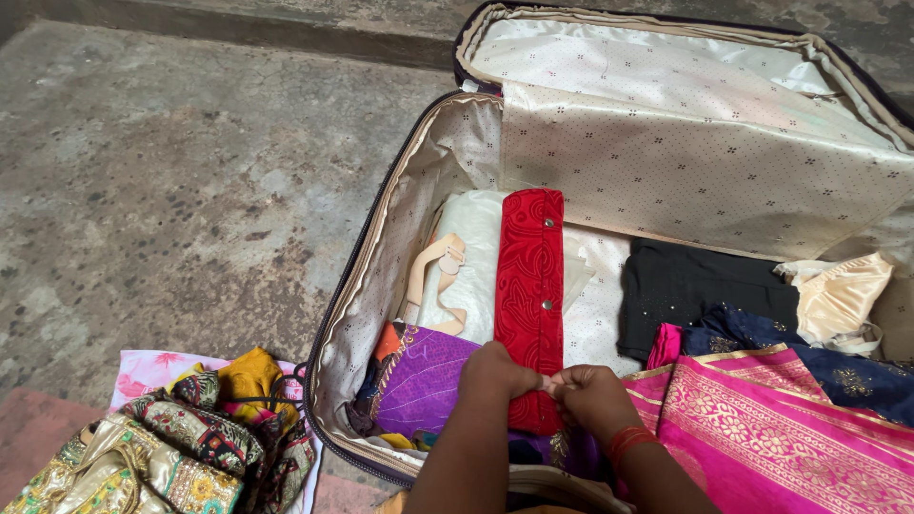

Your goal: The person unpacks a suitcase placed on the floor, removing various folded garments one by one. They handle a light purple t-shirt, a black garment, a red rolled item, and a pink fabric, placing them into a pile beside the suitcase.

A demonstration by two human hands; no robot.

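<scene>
An open suitcase (381, 247) with a pale dotted lining lies on the floor. A long red embossed pouch (529, 276) with snap buttons rests on top of the clothes inside. My left hand (495, 371) and my right hand (592, 395) both pinch its near end, fingers closed on the fabric. Under the pouch lie a purple cloth (424, 381) and a white plastic-wrapped bundle (471, 247). A bright pink sari with gold border (762, 419) fills the near right of the case, touching my right wrist, which wears a red thread.
Black cloth (695, 286), dark blue embroidered cloth (838, 366) and a cream garment (838, 295) sit at the case's right. Outside, bottom left, a pile of colourful fabrics and a gold embroidered bag (143, 457) lies on a pink floral sheet (148, 366). Bare concrete floor (171, 190) stretches left.
</scene>
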